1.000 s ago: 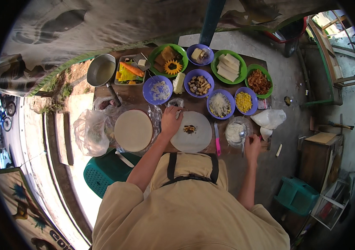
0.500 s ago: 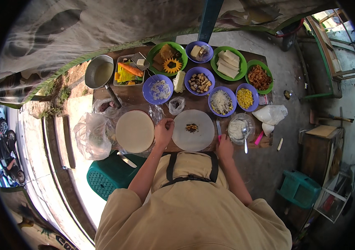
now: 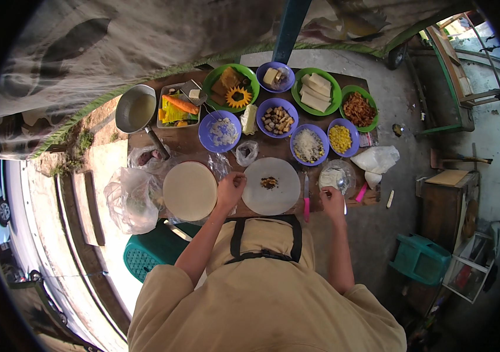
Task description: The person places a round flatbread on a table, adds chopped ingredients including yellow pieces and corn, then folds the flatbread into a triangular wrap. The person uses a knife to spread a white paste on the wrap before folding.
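Observation:
My left hand (image 3: 231, 186) has its fingers curled together at the left rim of a round translucent sheet (image 3: 288, 196); anything inside them is hidden. A small brown and yellow filling (image 3: 269, 183) lies in the middle of that sheet. Left of the hand is a pale round flatbread-like disc (image 3: 190, 192). My right hand (image 3: 332, 202), fingers apart and slightly bent, is over the near edge of a clear bowl of white paste (image 3: 333, 175), beside the spoon (image 3: 342, 183) standing in it. A pink-handled knife (image 3: 307, 199) lies loose between the sheet and this hand.
Purple bowls hold corn (image 3: 340, 139), white shreds (image 3: 308, 145) and browned cubes (image 3: 278, 118). Green plates carry pale strips (image 3: 316, 92) and reddish shreds (image 3: 358, 110). A saucepan (image 3: 136, 110) stands back left; plastic bags (image 3: 131, 200) lie left, and a green stool (image 3: 151, 251) stands below.
My right hand has let go of the pink-handled knife and moved right to the bowl of white paste. My left hand stays nearly in place. The whole view has shifted slightly.

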A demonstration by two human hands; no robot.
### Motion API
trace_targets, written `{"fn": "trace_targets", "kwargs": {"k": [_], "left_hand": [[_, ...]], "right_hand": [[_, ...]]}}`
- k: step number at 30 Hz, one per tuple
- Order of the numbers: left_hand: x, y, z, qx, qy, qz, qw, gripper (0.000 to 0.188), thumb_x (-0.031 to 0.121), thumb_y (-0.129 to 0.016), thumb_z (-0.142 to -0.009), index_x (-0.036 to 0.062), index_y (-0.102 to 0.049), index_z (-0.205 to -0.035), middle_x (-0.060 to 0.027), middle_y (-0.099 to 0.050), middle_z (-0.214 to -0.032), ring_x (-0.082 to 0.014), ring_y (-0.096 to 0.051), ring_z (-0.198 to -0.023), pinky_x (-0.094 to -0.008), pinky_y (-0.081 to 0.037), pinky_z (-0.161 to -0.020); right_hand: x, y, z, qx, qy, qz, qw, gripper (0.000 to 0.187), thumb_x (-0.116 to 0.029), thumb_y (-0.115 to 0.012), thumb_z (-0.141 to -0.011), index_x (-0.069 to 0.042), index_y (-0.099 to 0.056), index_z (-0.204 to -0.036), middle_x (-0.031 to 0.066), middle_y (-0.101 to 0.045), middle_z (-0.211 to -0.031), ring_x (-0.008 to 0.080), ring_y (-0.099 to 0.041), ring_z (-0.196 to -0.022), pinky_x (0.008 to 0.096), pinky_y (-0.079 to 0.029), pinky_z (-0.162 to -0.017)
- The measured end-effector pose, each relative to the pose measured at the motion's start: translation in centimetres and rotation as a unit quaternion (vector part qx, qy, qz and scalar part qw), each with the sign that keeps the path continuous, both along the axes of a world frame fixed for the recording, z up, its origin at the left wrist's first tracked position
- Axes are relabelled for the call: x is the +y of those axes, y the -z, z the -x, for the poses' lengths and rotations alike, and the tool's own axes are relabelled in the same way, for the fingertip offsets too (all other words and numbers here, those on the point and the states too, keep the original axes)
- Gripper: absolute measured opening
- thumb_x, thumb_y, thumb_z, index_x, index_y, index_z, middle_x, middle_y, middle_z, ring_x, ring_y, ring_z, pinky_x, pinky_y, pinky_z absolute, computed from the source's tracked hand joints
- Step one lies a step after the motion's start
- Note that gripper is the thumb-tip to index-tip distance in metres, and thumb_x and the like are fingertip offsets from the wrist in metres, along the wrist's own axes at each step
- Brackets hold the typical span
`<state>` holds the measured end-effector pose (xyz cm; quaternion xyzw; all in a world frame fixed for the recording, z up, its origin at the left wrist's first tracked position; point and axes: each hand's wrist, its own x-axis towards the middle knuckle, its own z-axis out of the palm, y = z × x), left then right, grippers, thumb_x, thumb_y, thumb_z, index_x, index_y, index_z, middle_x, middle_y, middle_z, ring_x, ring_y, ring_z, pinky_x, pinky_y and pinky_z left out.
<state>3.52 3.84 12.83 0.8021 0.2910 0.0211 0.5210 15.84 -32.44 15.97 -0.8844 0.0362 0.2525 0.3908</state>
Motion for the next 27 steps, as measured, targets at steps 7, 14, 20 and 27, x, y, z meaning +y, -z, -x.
{"fn": "trace_targets", "kwargs": {"k": [7, 14, 20, 27], "left_hand": [[-1.5, -0.7, -0.1, 0.028, -0.016, 0.025, 0.999, 0.023, 0.019, -0.074, -0.095, 0.0009, -0.076, -0.109, -0.0121, -0.078, -0.090, -0.0209, -0.076, -0.080, -0.0346, -0.060, -0.075], [-1.9, -0.4, 0.4, 0.028, -0.079, 0.017, 0.996, 0.023, 0.018, -0.074, -0.095, -0.0004, -0.075, -0.109, -0.0118, -0.078, -0.090, -0.0183, -0.075, -0.081, -0.0330, -0.059, -0.076], [-2.4, 0.1, 0.3, 0.018, -0.101, 0.028, 0.994, 0.023, 0.017, -0.074, -0.095, -0.0018, -0.075, -0.108, -0.0111, -0.077, -0.088, -0.0165, -0.074, -0.082, -0.0320, -0.059, -0.076], [-1.9, -2.0, -1.8, 0.043, -0.063, 0.239, 0.968, 0.037, 0.029, -0.061, -0.106, 0.0016, -0.066, -0.130, -0.0088, -0.075, -0.110, -0.0195, -0.074, -0.093, -0.0349, -0.060, -0.080]], "right_hand": [[-5.6, 4.0, -19.8, -0.249, -0.001, 0.219, 0.943, 0.033, -0.012, -0.068, -0.091, 0.006, -0.071, -0.119, 0.0210, -0.077, -0.095, 0.0278, -0.078, -0.093, 0.0388, -0.060, -0.081], [-8.1, 11.4, -27.2, -0.031, 0.064, 0.053, 0.996, 0.039, -0.005, -0.062, -0.084, 0.005, -0.070, -0.121, 0.0249, -0.076, -0.102, 0.0356, -0.078, -0.082, 0.0457, -0.065, -0.065], [-9.4, 9.0, -27.1, -0.100, 0.145, 0.032, 0.984, 0.038, -0.002, -0.060, -0.085, 0.004, -0.069, -0.122, 0.0228, -0.076, -0.101, 0.0317, -0.078, -0.075, 0.0411, -0.065, -0.057], [-3.8, -2.1, -21.5, -0.099, 0.073, -0.096, 0.988, 0.034, 0.000, -0.059, -0.091, 0.004, -0.065, -0.125, 0.0145, -0.074, -0.087, 0.0209, -0.072, -0.063, 0.0338, -0.060, -0.053]]}}
